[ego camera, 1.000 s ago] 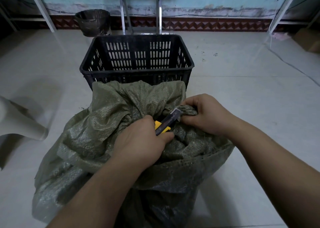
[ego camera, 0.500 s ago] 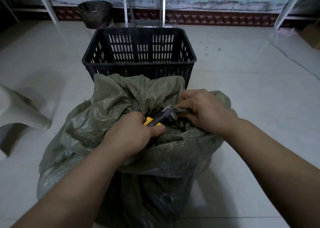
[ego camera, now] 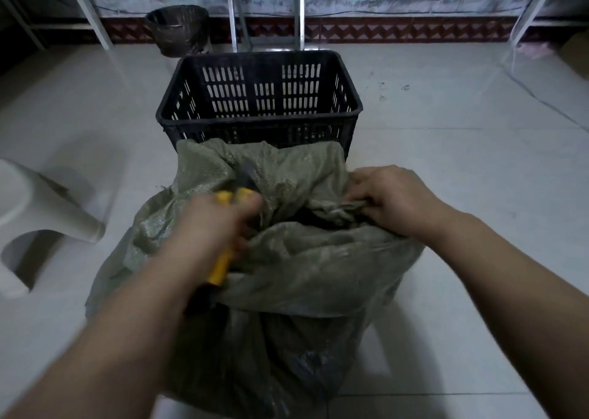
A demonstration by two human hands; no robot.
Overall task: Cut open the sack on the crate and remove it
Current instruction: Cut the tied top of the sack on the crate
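The green woven sack (ego camera: 306, 259) stands in the middle of the view, directly at 6 o'clock from an open black crate (ego camera: 255, 122), and its far edge leans on that crate's near wall. What is under the sack is hidden, so I cannot tell if a second crate is inside it.

The two hands are apart. The left hand (ego camera: 210, 227), at the 9 o'clock side of the sack top, is closed around a yellow utility knife (ego camera: 220, 267). The picture is blurred here, but the dark front end seems to point toward 12 o'clock, away from the body. The right hand (ego camera: 392, 201), at the 3 o'clock side, pinches the bunched mouth of the sack. Between them there is a dark gap in the fabric, so I judge that the cutting is under way and the removal is not yet begun.

To do this step well, the right hand should pull the fabric tight toward 3 o'clock, because loose woven plastic folds under a blade and does not split. The cut should run away from the body and away from the right fingers. A shallow blade is safer, since the contents are not visible.

A white stool (ego camera: 47, 208) stands on the tiled floor (ego camera: 462, 170) at 9 o'clock.
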